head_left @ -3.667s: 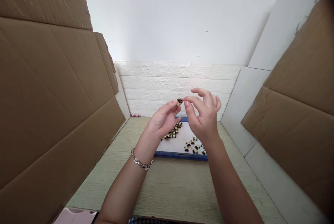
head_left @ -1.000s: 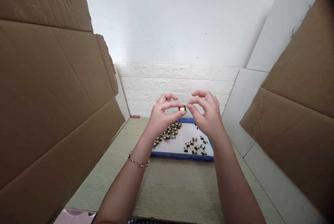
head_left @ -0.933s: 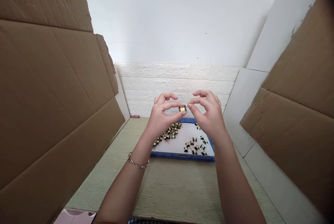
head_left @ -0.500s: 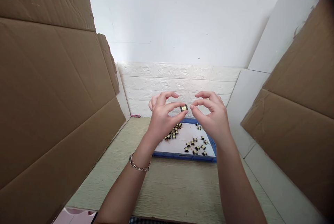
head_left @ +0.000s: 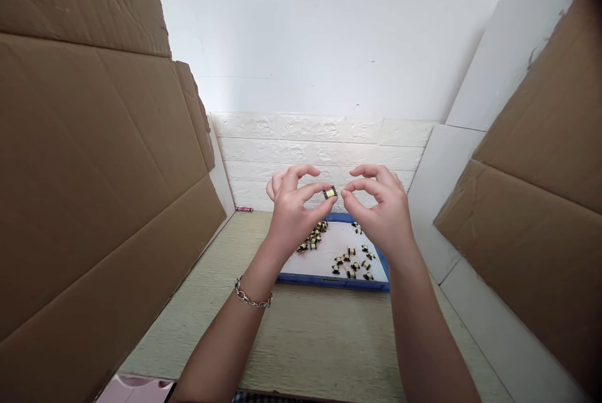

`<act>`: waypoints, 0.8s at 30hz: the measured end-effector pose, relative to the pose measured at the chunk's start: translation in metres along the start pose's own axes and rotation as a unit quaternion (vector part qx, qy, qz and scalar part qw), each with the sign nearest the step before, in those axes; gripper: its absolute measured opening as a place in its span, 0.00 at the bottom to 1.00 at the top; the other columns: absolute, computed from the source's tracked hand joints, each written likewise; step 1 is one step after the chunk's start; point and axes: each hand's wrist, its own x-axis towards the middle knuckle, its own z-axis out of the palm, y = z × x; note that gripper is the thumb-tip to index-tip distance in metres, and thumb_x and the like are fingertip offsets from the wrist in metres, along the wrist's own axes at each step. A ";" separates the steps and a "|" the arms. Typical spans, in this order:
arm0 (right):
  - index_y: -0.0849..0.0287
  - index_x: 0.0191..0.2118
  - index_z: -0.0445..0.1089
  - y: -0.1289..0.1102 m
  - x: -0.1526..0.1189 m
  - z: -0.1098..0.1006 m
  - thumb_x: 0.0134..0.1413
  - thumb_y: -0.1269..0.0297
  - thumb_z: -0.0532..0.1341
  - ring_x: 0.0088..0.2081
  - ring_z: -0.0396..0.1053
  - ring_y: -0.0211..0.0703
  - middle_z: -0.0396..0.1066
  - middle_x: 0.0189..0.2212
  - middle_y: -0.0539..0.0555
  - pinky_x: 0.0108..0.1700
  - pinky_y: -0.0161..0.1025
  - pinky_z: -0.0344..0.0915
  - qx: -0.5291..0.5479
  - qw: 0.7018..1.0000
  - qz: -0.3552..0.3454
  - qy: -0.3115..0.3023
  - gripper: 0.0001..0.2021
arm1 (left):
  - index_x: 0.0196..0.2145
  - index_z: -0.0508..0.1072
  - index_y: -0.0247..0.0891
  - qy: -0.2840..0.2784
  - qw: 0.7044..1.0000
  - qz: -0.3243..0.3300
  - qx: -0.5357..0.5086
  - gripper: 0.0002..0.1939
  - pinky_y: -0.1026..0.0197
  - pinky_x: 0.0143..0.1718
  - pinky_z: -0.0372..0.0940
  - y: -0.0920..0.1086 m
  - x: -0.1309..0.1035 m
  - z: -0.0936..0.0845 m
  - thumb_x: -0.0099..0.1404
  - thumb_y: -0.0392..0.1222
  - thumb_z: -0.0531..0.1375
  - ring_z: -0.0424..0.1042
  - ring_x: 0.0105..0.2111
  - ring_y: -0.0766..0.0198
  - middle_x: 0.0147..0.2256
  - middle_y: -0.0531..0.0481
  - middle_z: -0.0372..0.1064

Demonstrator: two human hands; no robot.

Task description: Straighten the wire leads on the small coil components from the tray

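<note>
A small black part with a yellow middle (head_left: 330,193) is pinched between the thumb and forefinger of my left hand (head_left: 296,209), raised above the tray. Just to its right, my right hand (head_left: 383,205) has its thumb and forefinger tips pressed together; whatever lies between them is too small to make out. Below both hands lies a blue-rimmed tray (head_left: 329,280) with a white bottom. Several similar parts are heaped at its left (head_left: 314,241), and several more lie scattered at its right (head_left: 352,252), with thin wires among them.
Cardboard sheets stand at the left (head_left: 94,158) and right (head_left: 531,202). Behind the pale green table (head_left: 320,340) rises a white brick-patterned wall (head_left: 310,127). A small red tube (head_left: 244,209) lies at the table's back left corner.
Both hands have shifted very slightly left, the pinched part with them. Their grips look the same.
</note>
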 end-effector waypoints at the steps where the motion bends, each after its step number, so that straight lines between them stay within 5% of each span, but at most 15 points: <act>1: 0.54 0.24 0.69 0.000 0.000 0.000 0.47 0.66 0.60 0.43 0.64 0.45 0.68 0.39 0.50 0.50 0.53 0.56 -0.003 1.000 -0.002 -0.001 0.04 | 0.31 0.76 0.46 0.000 1.000 0.002 0.003 0.05 0.53 0.46 0.51 0.000 0.000 0.000 0.55 0.44 0.62 0.58 0.43 0.58 0.42 0.50 0.65; 24: 0.54 0.29 0.68 0.008 -0.001 0.010 0.52 0.66 0.57 0.47 0.61 0.46 0.65 0.44 0.52 0.51 0.52 0.52 -0.004 0.997 -0.007 -0.074 0.04 | 0.31 0.76 0.47 -0.013 0.997 0.043 0.059 0.05 0.51 0.47 0.48 -0.006 -0.003 0.010 0.58 0.45 0.59 0.59 0.45 0.57 0.43 0.50 0.67</act>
